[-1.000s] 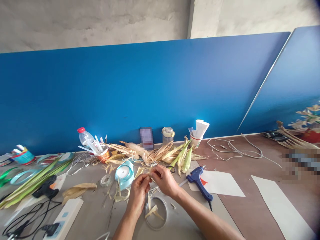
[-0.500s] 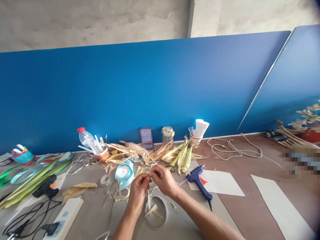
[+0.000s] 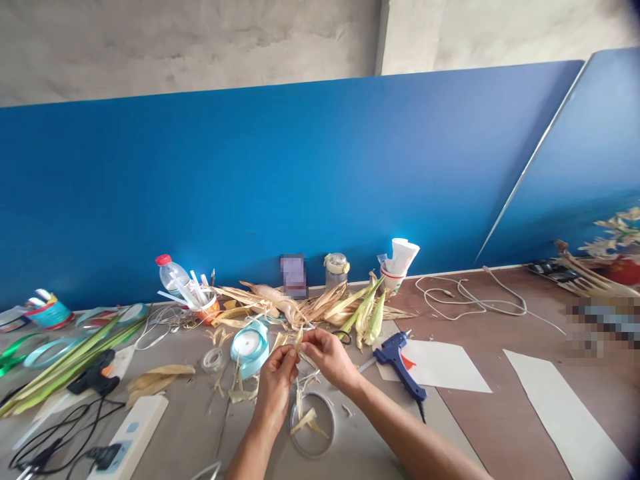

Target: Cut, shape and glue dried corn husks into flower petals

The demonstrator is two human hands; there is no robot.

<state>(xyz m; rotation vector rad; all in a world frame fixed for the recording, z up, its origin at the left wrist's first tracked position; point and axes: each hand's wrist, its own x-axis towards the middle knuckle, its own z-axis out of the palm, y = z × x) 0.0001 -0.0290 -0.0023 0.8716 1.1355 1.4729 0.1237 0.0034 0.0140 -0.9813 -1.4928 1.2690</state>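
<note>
Between my two hands, over the middle of the table, a small pale piece of corn husk (image 3: 299, 338) stands upright. The thumb and fingers of my left hand (image 3: 278, 373) pinch its lower part. From the other side, the fingertips of my right hand (image 3: 331, 357) close on it, partly hiding it. Below the hands a round ring (image 3: 332, 427) lies on the table with husk scraps (image 3: 306, 421) in and over it. Just behind my right hand shows a dark scissors handle (image 3: 345, 337). A light blue ribbon roll (image 3: 249, 345) lies to the left.
Dried corn husks (image 3: 320, 307) are heaped along the back. To the right are a blue glue gun (image 3: 401, 365) and white paper sheets (image 3: 455, 367). A power strip (image 3: 135, 430), black cables and green leaves (image 3: 65, 363) lie left. A bottle (image 3: 173, 275) stands behind.
The husk piece now shows more plainly, sticking up above my fingertips. My right fingers have shifted slightly to the right and down. The things on the table have stayed put.
</note>
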